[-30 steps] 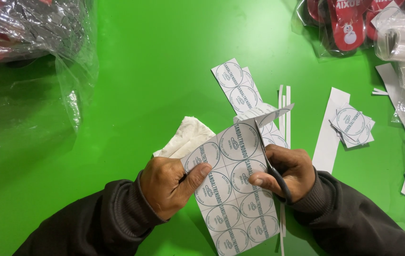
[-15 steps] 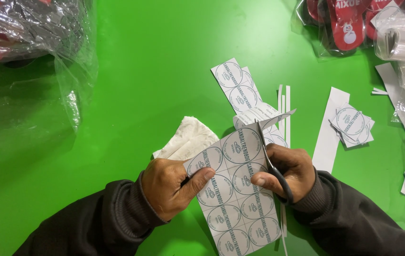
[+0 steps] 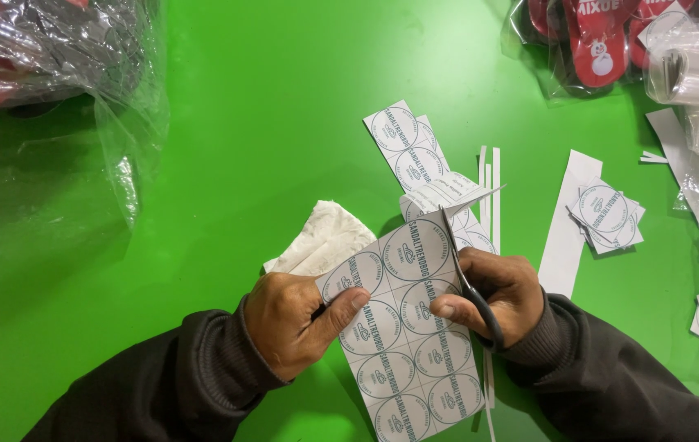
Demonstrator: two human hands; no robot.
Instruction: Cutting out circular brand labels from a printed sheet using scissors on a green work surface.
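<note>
White sheet of round blue-printed labels (image 3: 403, 327) lies at centre bottom on the green surface; a cut strip of two (image 3: 403, 143) above it, a small stack of single labels (image 3: 607, 214) to the right. Clear plastic packages: top left (image 3: 47, 49), top right holding red items (image 3: 595, 41).

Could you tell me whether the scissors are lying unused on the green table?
No, the right hand holds the scissors, cutting into the label sheet held by the left hand.

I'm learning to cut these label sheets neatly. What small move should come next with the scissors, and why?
Probably close the scissors and push them further up the sheet of round labels. The blades sit partway along its right edge, a cut strip curls off at the top, and the left hand steadies the sheet.
</note>
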